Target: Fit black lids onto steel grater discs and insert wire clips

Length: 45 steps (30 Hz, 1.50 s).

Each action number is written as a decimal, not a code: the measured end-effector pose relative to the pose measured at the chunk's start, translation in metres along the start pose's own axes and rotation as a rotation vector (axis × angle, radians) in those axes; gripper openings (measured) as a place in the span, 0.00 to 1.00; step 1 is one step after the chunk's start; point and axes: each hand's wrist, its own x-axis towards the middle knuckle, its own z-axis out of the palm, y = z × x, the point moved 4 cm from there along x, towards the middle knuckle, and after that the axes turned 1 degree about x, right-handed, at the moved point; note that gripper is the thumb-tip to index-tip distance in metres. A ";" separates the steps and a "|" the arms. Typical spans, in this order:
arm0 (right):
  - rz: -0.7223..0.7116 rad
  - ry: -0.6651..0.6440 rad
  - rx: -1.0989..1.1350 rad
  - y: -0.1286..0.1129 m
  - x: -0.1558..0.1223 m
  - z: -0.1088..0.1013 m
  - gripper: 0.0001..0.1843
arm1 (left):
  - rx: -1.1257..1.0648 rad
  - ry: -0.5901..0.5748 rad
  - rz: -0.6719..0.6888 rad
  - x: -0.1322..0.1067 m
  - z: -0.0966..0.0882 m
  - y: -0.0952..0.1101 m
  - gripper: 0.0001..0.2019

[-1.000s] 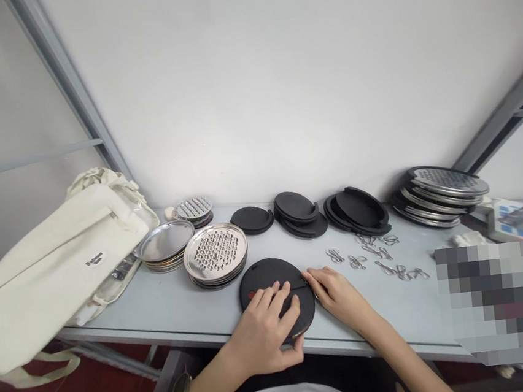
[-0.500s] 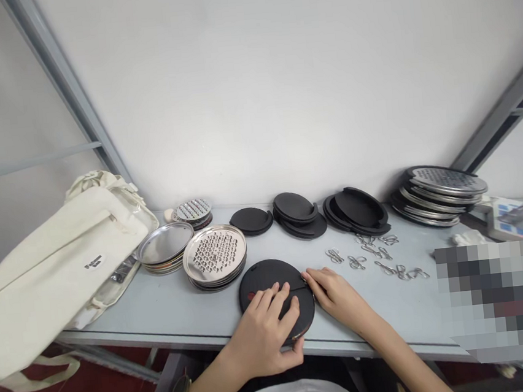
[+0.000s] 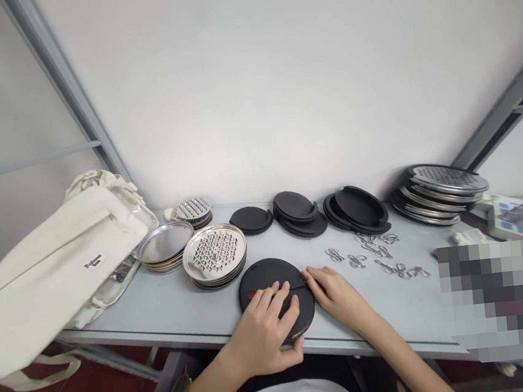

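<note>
A round black plastic disc [image 3: 269,273] lies flat near the table's front edge, with a straight seam across its top and a small red spot. My left hand [image 3: 269,321] rests over it, fingers spread on top and thumb at the near rim, keeping hold of it. At the disc's right rim my right hand [image 3: 330,291] is pinched at the end of the seam. A small shiny metal piece shows at its fingertips, mostly hidden; it looks like a wire clip. Several similar wire clips [image 3: 357,261] lie loose to the right.
Metal grater discs [image 3: 216,253] and plain metal discs [image 3: 166,242] are stacked on the left beside a cream bag [image 3: 75,238]. Black round holders [image 3: 294,206] stand along the wall. A taller grater stack [image 3: 447,179] sits at the back right.
Both hands and the black disc stay practically where they were. Only a very slight shift of the view is visible.
</note>
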 end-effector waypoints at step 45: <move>-0.011 -0.018 0.031 -0.003 -0.001 -0.002 0.19 | 0.007 0.013 0.004 0.000 -0.001 0.001 0.26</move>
